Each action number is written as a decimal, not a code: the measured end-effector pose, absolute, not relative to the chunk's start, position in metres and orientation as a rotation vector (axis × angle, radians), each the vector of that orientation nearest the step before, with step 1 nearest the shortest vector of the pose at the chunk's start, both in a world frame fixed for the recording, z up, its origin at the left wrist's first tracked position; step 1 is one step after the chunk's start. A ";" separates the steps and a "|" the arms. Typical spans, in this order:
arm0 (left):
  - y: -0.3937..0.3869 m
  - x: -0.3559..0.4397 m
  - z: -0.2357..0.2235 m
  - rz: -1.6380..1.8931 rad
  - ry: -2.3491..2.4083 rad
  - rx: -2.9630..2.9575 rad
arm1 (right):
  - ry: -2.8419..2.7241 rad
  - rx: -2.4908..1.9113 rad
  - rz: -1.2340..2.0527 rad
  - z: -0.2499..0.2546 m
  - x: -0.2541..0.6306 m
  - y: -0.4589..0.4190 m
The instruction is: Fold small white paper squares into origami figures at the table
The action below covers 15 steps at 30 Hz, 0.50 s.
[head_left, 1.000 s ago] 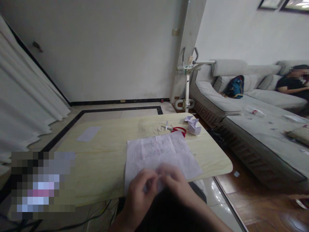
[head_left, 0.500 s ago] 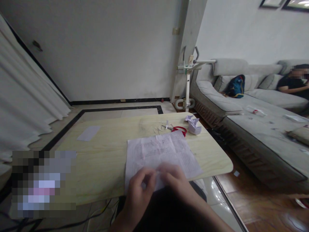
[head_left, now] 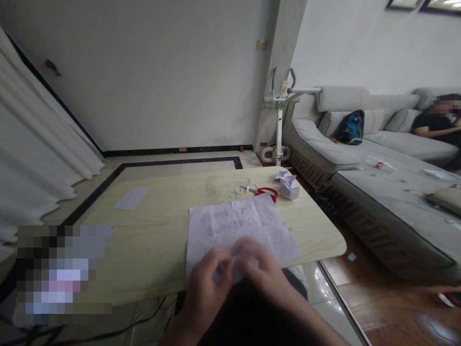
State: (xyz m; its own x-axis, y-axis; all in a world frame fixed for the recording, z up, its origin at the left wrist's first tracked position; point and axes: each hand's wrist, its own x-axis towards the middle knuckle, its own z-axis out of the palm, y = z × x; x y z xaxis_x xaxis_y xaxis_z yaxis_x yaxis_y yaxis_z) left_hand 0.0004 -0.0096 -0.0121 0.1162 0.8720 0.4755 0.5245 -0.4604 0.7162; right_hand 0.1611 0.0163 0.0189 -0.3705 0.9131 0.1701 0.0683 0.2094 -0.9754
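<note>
Fingers curled, my left hand (head_left: pixel 213 274) and right hand (head_left: pixel 256 262) nearly meet over the near part of the printed sheet (head_left: pixel 237 226) on the table (head_left: pixel 151 254), though I can't tell whether they grip anything, with red-handled scissors (head_left: pixel 265 192) beyond.

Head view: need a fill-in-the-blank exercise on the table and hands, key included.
The handles of the scissors are ____. As the camera sees it, the small sheet lies toward the ____ end of the table. Of the left hand and the right hand by the large sheet, the one nearer the crumpled paper is the ____ one.

Missing words: red; left; right.
</note>
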 end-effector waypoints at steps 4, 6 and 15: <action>-0.010 -0.001 -0.012 1.319 1.374 2.145 | -1.698 -0.970 1.171 0.017 0.161 0.015; -0.010 0.000 -0.011 1.336 1.374 2.202 | -1.722 -0.999 1.117 0.016 0.160 0.015; -0.008 0.000 -0.009 1.264 1.365 2.329 | -1.802 -1.054 0.998 0.018 0.161 0.015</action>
State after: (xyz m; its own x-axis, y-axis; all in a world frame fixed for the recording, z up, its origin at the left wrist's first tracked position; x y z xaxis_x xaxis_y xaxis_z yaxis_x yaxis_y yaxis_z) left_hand -0.0002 -0.0077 -0.0088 0.2259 0.7790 0.5849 0.6429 -0.5704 0.5113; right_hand 0.1605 0.0147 0.0177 -0.3283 0.9124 0.2443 0.2769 0.3403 -0.8986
